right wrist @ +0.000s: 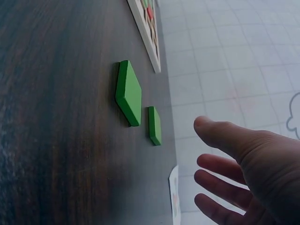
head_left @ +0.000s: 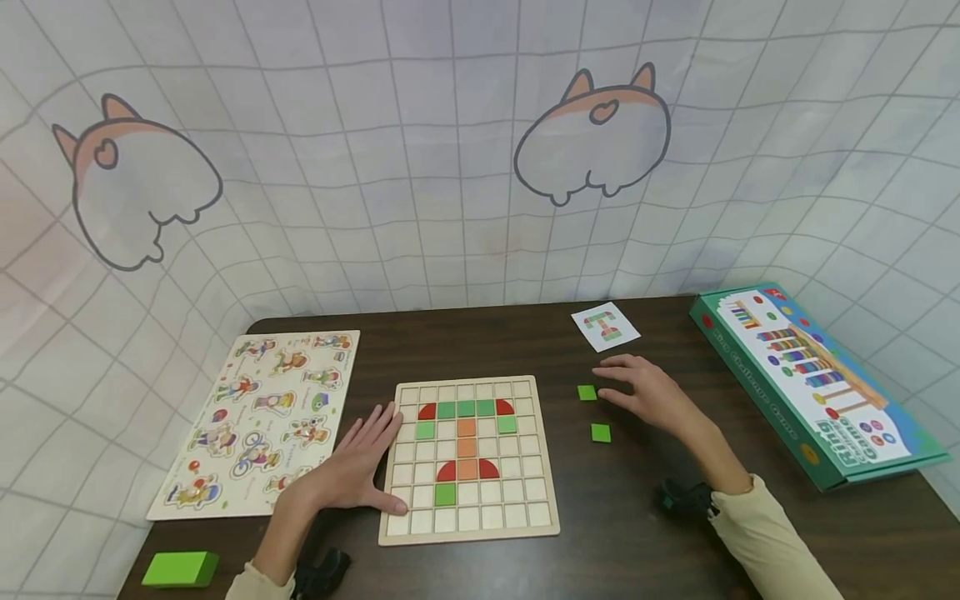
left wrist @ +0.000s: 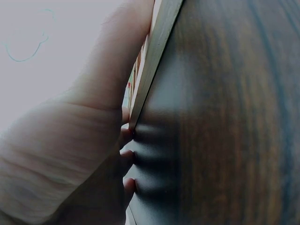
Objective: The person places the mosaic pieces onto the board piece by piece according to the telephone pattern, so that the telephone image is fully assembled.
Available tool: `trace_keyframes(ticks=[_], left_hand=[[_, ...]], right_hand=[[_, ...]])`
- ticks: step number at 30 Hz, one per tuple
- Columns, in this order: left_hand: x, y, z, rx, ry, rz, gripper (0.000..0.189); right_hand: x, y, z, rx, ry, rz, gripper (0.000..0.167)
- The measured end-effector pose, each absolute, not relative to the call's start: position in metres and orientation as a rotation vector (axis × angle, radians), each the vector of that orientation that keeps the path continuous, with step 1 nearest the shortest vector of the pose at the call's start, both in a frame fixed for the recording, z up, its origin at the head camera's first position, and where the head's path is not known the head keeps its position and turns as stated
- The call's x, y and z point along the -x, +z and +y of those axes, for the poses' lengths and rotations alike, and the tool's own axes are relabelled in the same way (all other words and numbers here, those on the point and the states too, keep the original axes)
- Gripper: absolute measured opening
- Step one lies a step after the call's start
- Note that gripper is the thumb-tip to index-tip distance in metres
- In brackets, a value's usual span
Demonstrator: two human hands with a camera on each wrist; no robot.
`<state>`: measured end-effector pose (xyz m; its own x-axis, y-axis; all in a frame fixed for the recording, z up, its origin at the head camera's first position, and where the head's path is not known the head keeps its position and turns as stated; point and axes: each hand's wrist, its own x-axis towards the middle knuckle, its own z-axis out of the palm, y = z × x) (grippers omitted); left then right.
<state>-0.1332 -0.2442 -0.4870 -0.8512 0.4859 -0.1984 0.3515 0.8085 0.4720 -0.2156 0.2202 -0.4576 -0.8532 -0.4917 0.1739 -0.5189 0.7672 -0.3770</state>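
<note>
A wooden grid board (head_left: 517, 492) lies on the dark table, with red quarter-round, orange and green tiles set in some of its squares. My left hand (head_left: 358, 467) rests along the board's left edge, fingers spread and thumb on its lower left corner; the left wrist view shows the fingertips beside the board's side. My right hand (head_left: 647, 392) hovers just right of two loose green square tiles, one farther back (head_left: 587, 392) and one nearer (head_left: 601, 432). Its fingers are relaxed and hold nothing, and in the right wrist view both tiles lie on the table apart from the fingers.
A white pattern card (head_left: 606, 327) lies behind my right hand. To the right is a green game box (head_left: 817, 383). A picture puzzle board (head_left: 262, 425) lies at the left, with a green block (head_left: 180, 570) in front of it. A tile-patterned curtain (head_left: 450, 208) hangs behind the table.
</note>
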Motion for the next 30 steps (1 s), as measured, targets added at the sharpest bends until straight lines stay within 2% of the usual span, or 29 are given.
trace_keyframes(ticks=[16, 24, 30], left_hand=[[0.13, -0.481, -0.242, -0.64, 0.623, 2.685, 0.129], [0.132, -0.482, -0.243, -0.638, 0.625, 2.682, 0.129], [0.132, -0.483, -0.243, -0.639, 0.625, 2.682, 0.129]], right_hand=[[0.215, -0.461, 0.214, -0.891, 0.779, -2.887, 0.04], [0.213, -0.469, 0.208, -0.956, 0.577, -2.984, 0.025], [0.215, -0.471, 0.207, -0.953, 0.526, -2.965, 0.021]])
